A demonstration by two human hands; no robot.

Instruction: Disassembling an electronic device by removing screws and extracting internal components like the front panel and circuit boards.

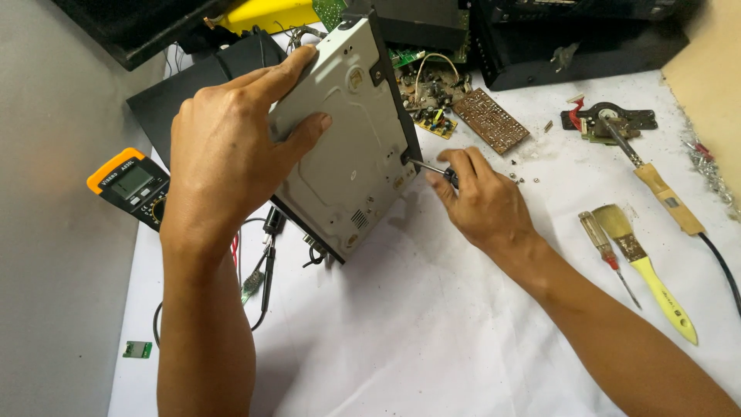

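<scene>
electronics repair bench: multimeter point(130, 186), loose circuit board point(491, 120), soldering iron point(656, 181), brush point(644, 266) on white sheet.

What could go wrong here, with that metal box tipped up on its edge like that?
The metal box stands tilted on one edge, steadied only by the left hand; it might slip or topple. The screwdriver in the right hand could skid off the box's side. Tiny loose screws on the white table could easily roll away.
</scene>
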